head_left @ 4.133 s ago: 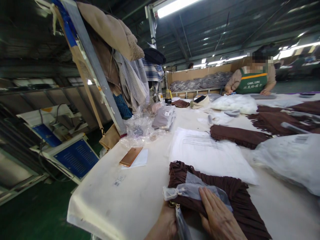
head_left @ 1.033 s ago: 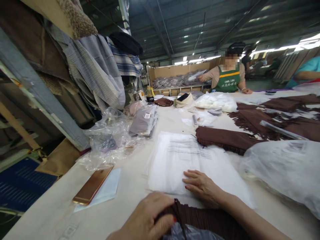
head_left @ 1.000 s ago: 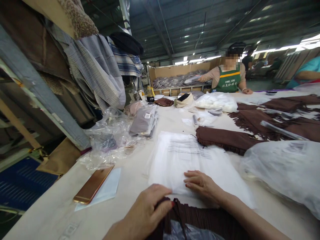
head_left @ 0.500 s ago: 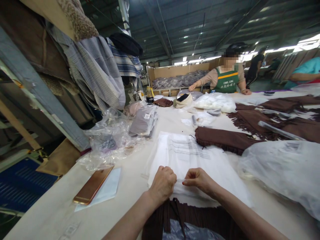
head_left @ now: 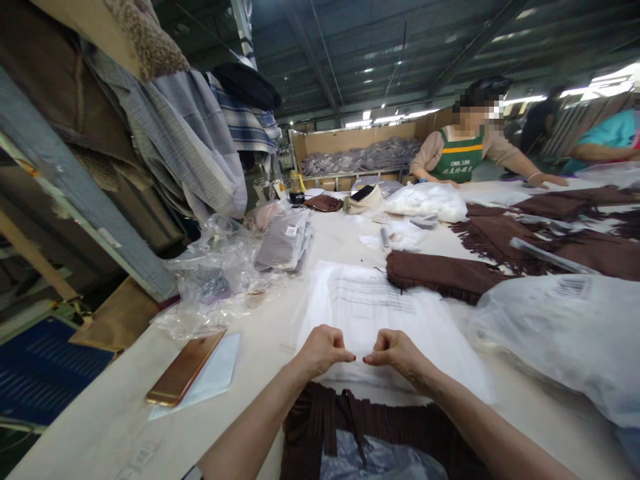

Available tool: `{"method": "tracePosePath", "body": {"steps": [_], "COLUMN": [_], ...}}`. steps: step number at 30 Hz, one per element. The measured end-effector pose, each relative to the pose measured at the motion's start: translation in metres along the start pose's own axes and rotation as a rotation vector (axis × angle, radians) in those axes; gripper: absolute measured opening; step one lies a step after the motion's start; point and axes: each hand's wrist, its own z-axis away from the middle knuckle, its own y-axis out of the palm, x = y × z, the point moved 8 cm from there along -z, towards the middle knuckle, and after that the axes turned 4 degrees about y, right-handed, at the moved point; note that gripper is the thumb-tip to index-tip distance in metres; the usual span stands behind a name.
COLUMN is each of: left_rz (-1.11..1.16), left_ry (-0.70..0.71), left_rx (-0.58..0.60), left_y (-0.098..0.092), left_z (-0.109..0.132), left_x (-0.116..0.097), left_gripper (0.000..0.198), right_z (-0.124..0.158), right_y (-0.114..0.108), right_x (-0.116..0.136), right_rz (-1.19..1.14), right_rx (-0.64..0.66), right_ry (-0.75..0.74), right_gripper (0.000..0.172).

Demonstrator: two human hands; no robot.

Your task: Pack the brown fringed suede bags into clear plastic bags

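Note:
My left hand (head_left: pixel 324 348) and my right hand (head_left: pixel 395 353) face each other over a stack of whitish, see-through plastic bags (head_left: pixel 370 300) with lines of print. Both are closed in a pinch, thumb against fingers, at the near edge of the top plastic bag. The thin film between the fingertips is hard to make out. Just below my hands lies a dark brown fringed cloth (head_left: pixel 400 423), close to my body. A clear plastic wrap (head_left: pixel 373 460) rests on it.
A phone (head_left: pixel 186 370) lies on pale blue paper (head_left: pixel 225 363) at left. Crumpled clear plastic (head_left: pixel 210 287) and packed grey garments (head_left: pixel 283 243) sit behind it. At right are a folded brown fringed piece (head_left: pixel 445 272) and a full white bag (head_left: pixel 560 333). A co-worker (head_left: pixel 463 157) stands across the table (head_left: pixel 100 427).
My left hand has turned from a fist-like hold so its thumb and fingertips now point toward my right hand. The co-worker has shifted right and reaches out along the table.

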Motion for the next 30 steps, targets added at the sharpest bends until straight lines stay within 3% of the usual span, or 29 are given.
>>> {"method": "tracePosePath", "body": {"steps": [5,10,14,19,22,26,30], "left_rz": [-0.045,-0.294,-0.457,-0.528,-0.569,-0.648,-0.724], "left_ry": [0.014,0.084,0.128,0.077,0.047,0.027,0.058], "left_rx": [-0.032,-0.051,-0.038,-0.051,-0.099,-0.151,-0.164], "left_y": [-0.003,-0.006,-0.002,-0.013,-0.025,-0.032,-0.030], "left_z": [-0.001,0.007,0.013,0.017,0.021,0.028,0.030], "left_x": [-0.003,-0.020,-0.029,-0.022,-0.015,-0.003,0.009], "left_gripper": [0.024,0.010,0.021,0.012,0.015,0.017,0.020], "right_z": [0.003,0.005,0.014,0.040,0.053,0.067,0.086], "right_y": [-0.002,0.002,0.009,0.011,-0.003,-0.032,-0.045], "right_x": [0.005,0.013,0.027,0.036,0.033,0.030,0.035], "right_rz": [0.018,0.164,0.398,0.795,0.989,1.143,1.192], "right_rx": [0.074,0.056,-0.031,-0.121,-0.218,-0.390,-0.466], "right_ry": [-0.023,-0.113,-0.323,-0.644,-0.763,-0.883,-1.035], "right_gripper": [0.028,0.017,0.020,0.013,0.031,0.032,0.031]}}
